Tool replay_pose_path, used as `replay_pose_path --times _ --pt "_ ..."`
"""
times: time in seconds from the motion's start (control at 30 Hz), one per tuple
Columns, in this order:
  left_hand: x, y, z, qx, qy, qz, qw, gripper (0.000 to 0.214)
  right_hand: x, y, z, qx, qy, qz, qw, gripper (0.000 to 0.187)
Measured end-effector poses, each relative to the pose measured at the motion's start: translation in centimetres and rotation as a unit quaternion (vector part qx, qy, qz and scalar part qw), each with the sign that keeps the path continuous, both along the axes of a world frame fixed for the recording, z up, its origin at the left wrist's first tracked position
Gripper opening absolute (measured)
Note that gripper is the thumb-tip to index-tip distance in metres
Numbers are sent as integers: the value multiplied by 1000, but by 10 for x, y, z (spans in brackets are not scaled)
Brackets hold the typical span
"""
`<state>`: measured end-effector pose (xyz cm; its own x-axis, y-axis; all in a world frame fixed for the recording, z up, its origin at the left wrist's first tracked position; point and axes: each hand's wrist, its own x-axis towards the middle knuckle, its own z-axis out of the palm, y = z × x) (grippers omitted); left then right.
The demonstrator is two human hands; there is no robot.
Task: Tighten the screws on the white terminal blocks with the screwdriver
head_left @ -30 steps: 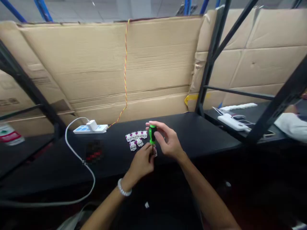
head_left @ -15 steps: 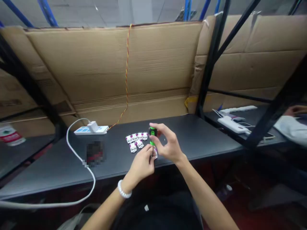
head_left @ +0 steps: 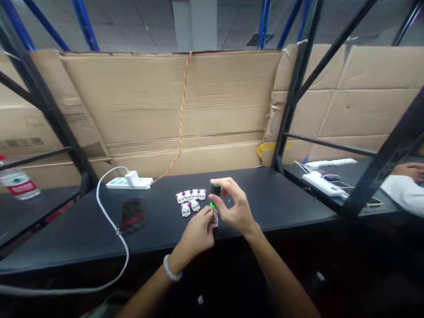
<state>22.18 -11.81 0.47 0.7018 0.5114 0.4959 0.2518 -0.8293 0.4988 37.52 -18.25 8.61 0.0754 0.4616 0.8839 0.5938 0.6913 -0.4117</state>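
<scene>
In my right hand is a screwdriver with a black and green handle, gripped between thumb and fingers. Its shaft points down at a small white and purple part by the table's front edge. My left hand pinches that part near the screwdriver's tip; its fingers hide most of it. Several similar white and purple parts lie in a loose group on the black table, just beyond my left hand.
At the back left sits a white power strip with a plug in it. Its white cable loops over the front edge. A blurred dark object lies nearby. Black frame posts flank the table. At far right, another person's hand shows.
The camera view has tilted up, so the scene sits lower in the picture. The screwdriver handle has turned slightly in my right hand. Both hands keep their hold.
</scene>
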Motion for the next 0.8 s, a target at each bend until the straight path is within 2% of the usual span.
replay_pose_path --times 0.13,0.33,0.43,0.53,0.6,0.7,0.8 --pt "0 0 1 -14 -8 -7 1000 26 -1 0 1 5 -3 -28 1000 29" --pt "0 -1 5 -19 -17 -14 1000 26 9 5 -1 9 10 -36 999 32" --pt "-1 -1 7 -20 -3 -11 1000 23 27 4 -1 14 87 -59 994 33" --pt "-1 0 10 -8 20 11 1000 22 52 -5 5 46 179 -72 980 36" --pt "1 1 14 14 27 27 999 24 68 -12 9 79 207 -96 971 37" --pt "15 6 27 45 33 28 998 30 85 -20 14 105 228 -124 960 38" --pt "46 17 45 32 86 9 996 33 94 -23 16 112 234 -141 955 38"
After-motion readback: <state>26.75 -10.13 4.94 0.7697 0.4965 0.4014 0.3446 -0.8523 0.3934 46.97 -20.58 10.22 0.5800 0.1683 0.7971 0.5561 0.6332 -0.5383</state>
